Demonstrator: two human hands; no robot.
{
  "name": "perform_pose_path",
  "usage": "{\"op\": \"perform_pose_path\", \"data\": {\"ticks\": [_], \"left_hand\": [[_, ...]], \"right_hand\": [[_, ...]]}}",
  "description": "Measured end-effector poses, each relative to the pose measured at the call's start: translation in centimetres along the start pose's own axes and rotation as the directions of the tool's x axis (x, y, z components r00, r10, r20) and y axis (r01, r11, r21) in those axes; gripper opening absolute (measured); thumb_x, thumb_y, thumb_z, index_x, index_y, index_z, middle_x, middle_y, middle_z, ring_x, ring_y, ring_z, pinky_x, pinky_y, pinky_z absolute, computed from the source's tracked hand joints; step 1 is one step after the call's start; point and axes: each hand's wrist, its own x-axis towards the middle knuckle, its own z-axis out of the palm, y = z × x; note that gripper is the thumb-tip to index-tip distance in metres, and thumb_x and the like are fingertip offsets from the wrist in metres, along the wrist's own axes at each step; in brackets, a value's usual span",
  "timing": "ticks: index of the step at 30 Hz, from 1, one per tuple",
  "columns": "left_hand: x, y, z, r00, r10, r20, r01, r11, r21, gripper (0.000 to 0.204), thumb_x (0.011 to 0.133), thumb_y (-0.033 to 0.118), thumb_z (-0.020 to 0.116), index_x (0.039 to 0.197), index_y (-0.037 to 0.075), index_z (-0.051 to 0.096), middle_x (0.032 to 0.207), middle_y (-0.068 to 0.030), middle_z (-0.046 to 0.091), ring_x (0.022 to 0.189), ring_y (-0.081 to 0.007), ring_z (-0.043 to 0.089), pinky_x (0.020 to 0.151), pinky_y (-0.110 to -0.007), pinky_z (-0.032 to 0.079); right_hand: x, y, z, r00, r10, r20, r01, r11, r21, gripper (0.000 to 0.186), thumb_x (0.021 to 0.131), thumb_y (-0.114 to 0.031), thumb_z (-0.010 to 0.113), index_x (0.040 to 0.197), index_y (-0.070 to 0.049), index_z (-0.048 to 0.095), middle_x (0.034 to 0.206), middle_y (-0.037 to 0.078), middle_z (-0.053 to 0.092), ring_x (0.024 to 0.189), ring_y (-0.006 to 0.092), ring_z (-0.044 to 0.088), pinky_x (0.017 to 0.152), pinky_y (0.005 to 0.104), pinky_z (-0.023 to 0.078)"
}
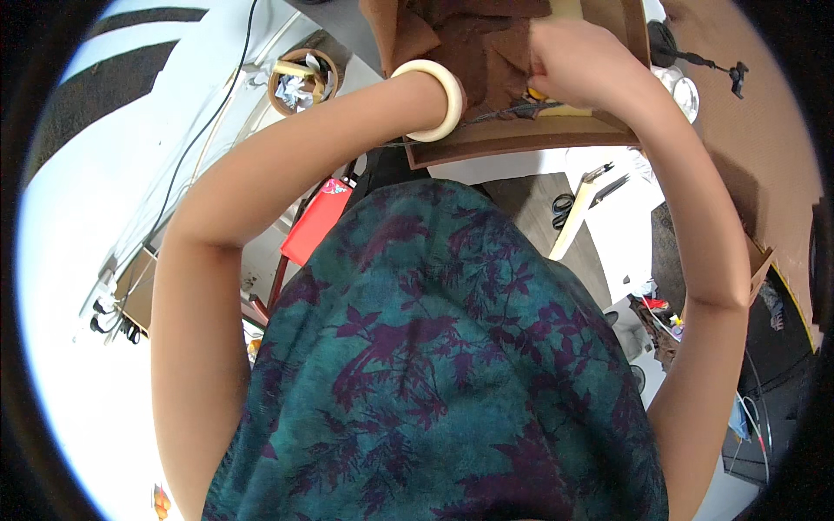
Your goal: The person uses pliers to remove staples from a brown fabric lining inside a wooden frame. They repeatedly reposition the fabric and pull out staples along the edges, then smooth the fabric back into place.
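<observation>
"Brown bin [274, 87] at the far left, is it?"

"Yes, with crumpled scraps [297, 89] in it. Lower and to its right is something flat and red [317, 224]."

"And the left hand [464, 92]?"

"At the left part of a brown box [521, 151], a cream bangle [456, 100] around its wrist. Hardly any of that hand shows, so I cannot tell how its fingers stand."

"Where is the cloth [491, 61]?"

"In the box, between the hands, dark brown and rumpled. A dark cord [499, 113] runs just below it."

"How is the right hand [575, 65]?"

"At the cloth's right side, fingers bent toward it. The tips are hidden, so whether they pinch it I cannot tell. A yellow thing [535, 94] shows just beneath."

"Nearer the body?"

"Black scissors [562, 208] beside a pale strip [572, 224], then white paper [624, 247] to the right."
</observation>
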Motion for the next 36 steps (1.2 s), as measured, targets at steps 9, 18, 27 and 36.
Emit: {"op": "perform_pose_path", "data": {"ticks": [9, 18, 27, 36], "left_hand": [[19.6, -2.4, 15.8, 0.975, 0.09, -0.202, 0.094, 0.655, 0.75, 0.078, 0.089, 0.042, 0.058, 0.153, 0.015, 0.024, 0.16, -0.0025, 0.021, 0.147, -0.0246, 0.023, 0.121, -0.044, 0.019], [21.1, -2.8, 18.3, 0.983, 0.133, -0.125, 0.098, 0.188, 0.977, 0.102, 0.08, 0.049, 0.069, 0.158, 0.015, 0.013, 0.166, -0.0021, 0.01, 0.152, -0.0233, 0.016, 0.123, -0.043, 0.014], [5.2, 0.7, 0.5, 0.989, -0.046, 0.14, 0.038, 0.997, 0.06, 0.061, 0.096, 0.026, 0.044, 0.152, 0.007, 0.033, 0.156, -0.0167, 0.036, 0.141, -0.0336, 0.04, 0.119, -0.048, 0.024], [7.4, 0.3, 1.6, 0.976, -0.21, -0.054, 0.209, 0.977, -0.028, 0.066, 0.095, 0.025, 0.047, 0.155, 0.006, 0.026, 0.162, -0.0166, 0.022, 0.148, -0.0345, 0.025, 0.121, -0.045, 0.018]], "right_hand": [[-6.4, 2.3, 3.8, 0.946, 0.249, -0.208, -0.22, 0.963, 0.155, 0.023, 0.081, -0.023, 0.07, 0.084, 0.0, 0.072, 0.084, 0.022, 0.071, 0.084, 0.0389, 0.07, 0.076, 0.0481, 0.057], [-6.4, 3.5, 7.4, 0.921, 0.271, -0.281, -0.181, 0.934, 0.309, 0.023, 0.084, -0.027, 0.068, 0.083, -0.004, 0.073, 0.078, 0.02, 0.069, 0.08, 0.0378, 0.069, 0.075, 0.0482, 0.056], [0.1, 4.6, 13.9, 0.834, 0.145, -0.533, 0.126, 0.89, 0.438, 0.022, 0.09, -0.025, 0.063, 0.107, -0.011, 0.067, 0.089, 0.012, 0.068, 0.084, 0.0353, 0.067, 0.074, 0.0472, 0.054], [-2.2, 0.5, 10.8, 0.82, 0.296, -0.49, -0.152, 0.938, 0.312, 0.014, 0.091, -0.017, 0.057, 0.094, -0.004, 0.063, 0.079, 0.016, 0.065, 0.071, 0.0343, 0.069, 0.062, 0.0443, 0.055]]}}
